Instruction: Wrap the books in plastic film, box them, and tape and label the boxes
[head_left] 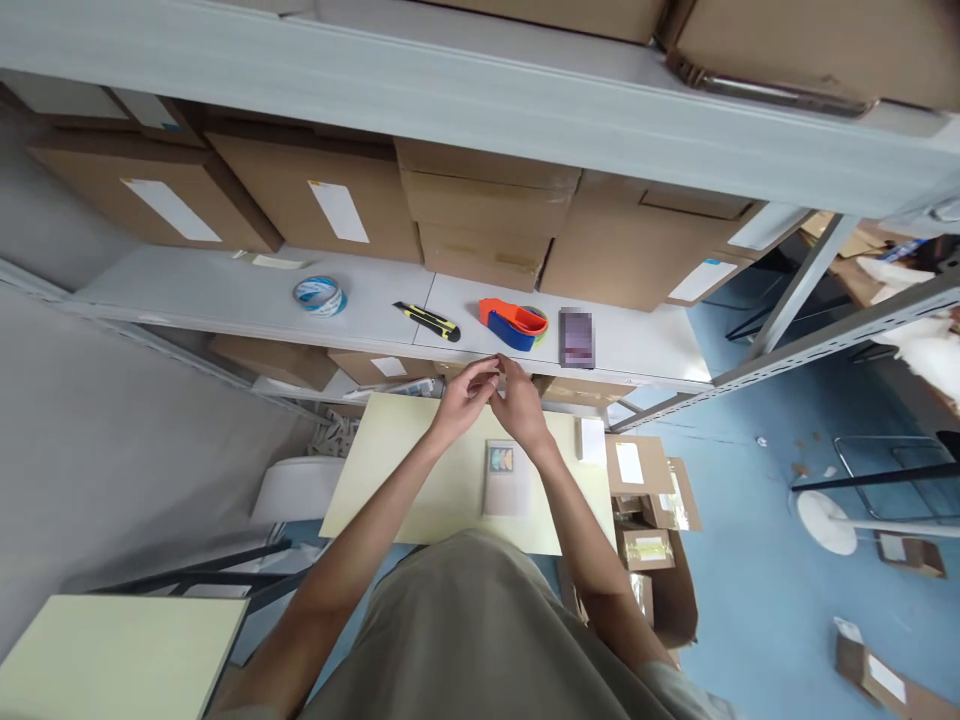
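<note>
Left hand [463,400] and right hand [520,402]: fingers bent, grip unclear; packet [504,487] probably light, flexible; best held by edges

A plain greyish-olive shirt [469,635] is hanging in smooth fabric, its short sleeves [686,692] ending near the forearms [384,510], which are showing slender and uncovered, while the left hand [465,398] and the right hand [521,405] are likewise showing bare.

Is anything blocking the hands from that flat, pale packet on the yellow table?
Nothing visible blocks the left hand or right hand from the flat, pale packet; the small white boxy item stands aside, rightward.
</note>
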